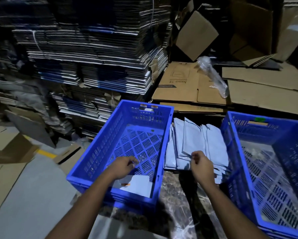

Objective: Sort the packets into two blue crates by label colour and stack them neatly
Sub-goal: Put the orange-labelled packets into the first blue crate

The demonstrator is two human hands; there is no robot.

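- Head view: the right hand (200, 167) hovers over the near end of the pile of grey packets (196, 144) lying on the floor between the two crates. Its fingers (195, 155) are curled in close, thumb toward fingertips, as if pinching the edge of the top packet; the blur keeps me from saying whether they have hold of it.
- The left hand (123, 165) hangs over the near half of the left blue crate (96, 147), fingers loosely curled and holding nothing that I can make out.
- Below and nearer than the left fingers, one packet (136, 184) with an orange label already lies flat in that crate's near corner.
- To do this step well, I'd say lift only the top packet by its near edge, turn it to read the label, then lay it flat and square on its own colour.
- Edges: the left crate's wall stands just left of the right fingers, and the right blue crate (234, 140) stands just to their right, so a packet must rise above both rims before crossing.
- Open room: the right crate's floor looks bare apart from something clear and filmy; beyond the fingers lie flattened cartons (188, 87) and stacked cardboard (93, 49), well apart.
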